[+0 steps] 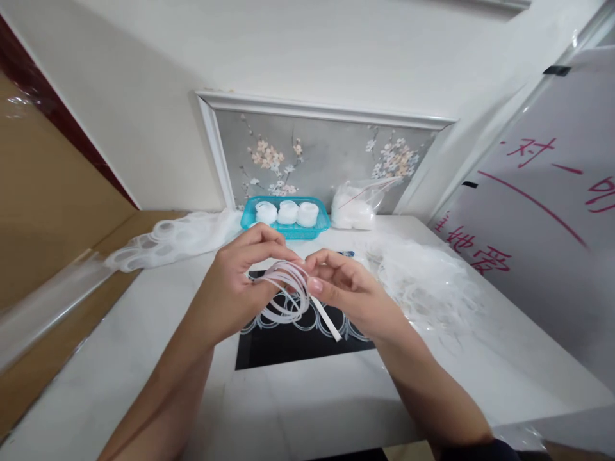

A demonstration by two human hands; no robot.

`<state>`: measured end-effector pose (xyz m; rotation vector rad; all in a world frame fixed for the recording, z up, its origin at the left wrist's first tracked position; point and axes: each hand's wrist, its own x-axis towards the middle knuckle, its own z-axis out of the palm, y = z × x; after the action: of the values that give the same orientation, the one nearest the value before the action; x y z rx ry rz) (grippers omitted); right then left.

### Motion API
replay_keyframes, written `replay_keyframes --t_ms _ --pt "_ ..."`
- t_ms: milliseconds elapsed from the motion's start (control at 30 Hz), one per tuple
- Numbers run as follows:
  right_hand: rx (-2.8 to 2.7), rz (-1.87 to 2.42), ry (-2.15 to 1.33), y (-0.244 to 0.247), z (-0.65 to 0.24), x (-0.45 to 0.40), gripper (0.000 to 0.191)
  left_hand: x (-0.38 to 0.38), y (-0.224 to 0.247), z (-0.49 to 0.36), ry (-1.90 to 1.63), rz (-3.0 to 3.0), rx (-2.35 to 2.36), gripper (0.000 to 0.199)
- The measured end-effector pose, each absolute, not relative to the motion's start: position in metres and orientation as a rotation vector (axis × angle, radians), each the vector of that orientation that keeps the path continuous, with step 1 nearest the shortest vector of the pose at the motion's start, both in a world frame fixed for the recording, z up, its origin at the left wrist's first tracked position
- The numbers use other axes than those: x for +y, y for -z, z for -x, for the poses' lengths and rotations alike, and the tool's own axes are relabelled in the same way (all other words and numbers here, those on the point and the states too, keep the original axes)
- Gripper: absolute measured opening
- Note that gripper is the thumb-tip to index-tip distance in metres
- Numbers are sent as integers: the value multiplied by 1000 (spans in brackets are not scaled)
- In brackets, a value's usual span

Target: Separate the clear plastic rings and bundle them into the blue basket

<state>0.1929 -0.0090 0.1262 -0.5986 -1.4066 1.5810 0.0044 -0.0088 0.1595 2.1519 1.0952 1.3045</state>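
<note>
My left hand (243,272) is closed around a bundle of thin white rings (287,301), raised above a black mat (269,355). At the bundle's upper right edge my right hand (343,282) pinches with thumb and fingertips, touching the rings. A narrow flat white strip (327,320) slants down from beneath the right thumb; whether that hand grips it is hidden. Several more pale rings (353,326) lie in overlapping loops on the mat, partly covered by my hands.
Behind my hands stands a blue basket (286,234) with three white rolls (288,212). Beside it sits a clear bag (355,208) of white material. White rings in clear plastic (177,240) lie left, a tangled translucent heap (427,282) right. A whiteboard (542,192) borders the right side.
</note>
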Motion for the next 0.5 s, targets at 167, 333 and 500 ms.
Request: replay_keyframes --t_ms 167,333,500 --pt "-1622 499 -1698 -122 -192 -6 33 -4 -159 -5 -1184 -2161 1137 15" --pt "-1909 514 -1470 -125 -191 -13 25 9 -152 -3 -1163 -2131 1203 10" --pt "-2098 603 -1249 -124 -191 -8 11 7 -154 6 -1161 -2143 1105 25"
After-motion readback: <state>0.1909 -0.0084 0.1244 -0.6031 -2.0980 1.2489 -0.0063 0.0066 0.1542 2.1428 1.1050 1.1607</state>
